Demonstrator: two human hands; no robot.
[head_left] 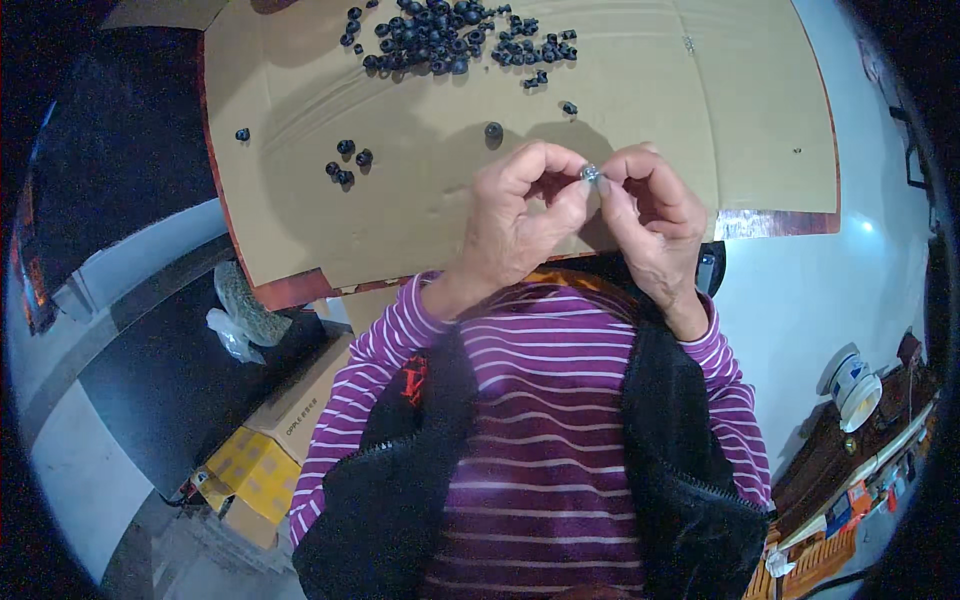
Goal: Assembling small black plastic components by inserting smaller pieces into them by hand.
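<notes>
Thumb and forefinger of our left hand [520, 208] are clamped on a tiny, shiny, silver-coloured metal piece [589, 174], gripping it from the left, while those of our right hand [655, 215] close on its right side. The piece sits midway between the hands, right at both sets of fingertips, so neither hand is nearer; it is too small for us to tell its long axis. We hold it up over a table covered with a tan sheet [400, 235]. Ahead and to the left, nearer our left hand, lies a single round black piece [493, 130], apart from our fingers. Almost straight ahead we see a small, knobbly black piece [569, 108]. Farther left is a little cluster of black pieces [347, 162], and along the far side spreads a large heap of rounded black pieces [430, 40].
</notes>
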